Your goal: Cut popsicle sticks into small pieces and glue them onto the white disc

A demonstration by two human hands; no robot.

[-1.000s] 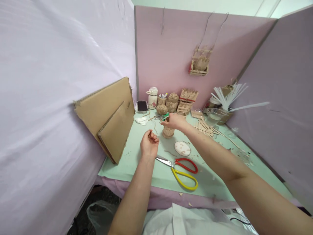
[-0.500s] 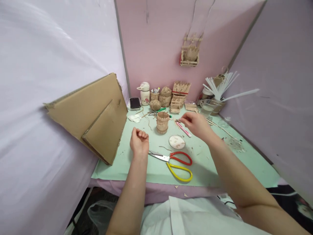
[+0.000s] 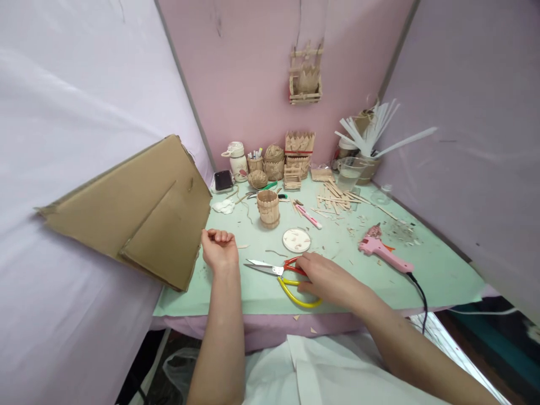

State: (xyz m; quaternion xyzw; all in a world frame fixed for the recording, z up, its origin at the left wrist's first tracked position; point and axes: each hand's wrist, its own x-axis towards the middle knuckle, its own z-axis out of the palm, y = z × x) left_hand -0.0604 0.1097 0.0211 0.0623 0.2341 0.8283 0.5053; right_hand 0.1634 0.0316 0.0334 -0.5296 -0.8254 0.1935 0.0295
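- The right hand (image 3: 331, 279) is covering part of the scissors (image 3: 276, 270), thumb and fingers standing apart across the handles; whether they are gripping is unclear.
- The scissors are lying near the tabletop's (image 3: 261, 299) front edge.
- The left hand (image 3: 220, 251), near the left edge beside cardboard (image 3: 156, 222), is showing its palm, fingers curling loosely.
- A wooden cup (image 3: 269, 210) is standing behind the scissors.

The scissors (image 3: 276, 270) have shiny metal blades (image 3: 257, 267) and smooth, glossy handles (image 3: 304, 305) that look like plastic. The cup (image 3: 269, 211) is matt, ridged wood; the loose sticks (image 3: 333, 198), plain wood. The glue gun (image 3: 387, 253) is smooth plastic, the board (image 3: 147, 188) dull cardboard with rough edges, the twine ball (image 3: 257, 180) coarse and fibrous.
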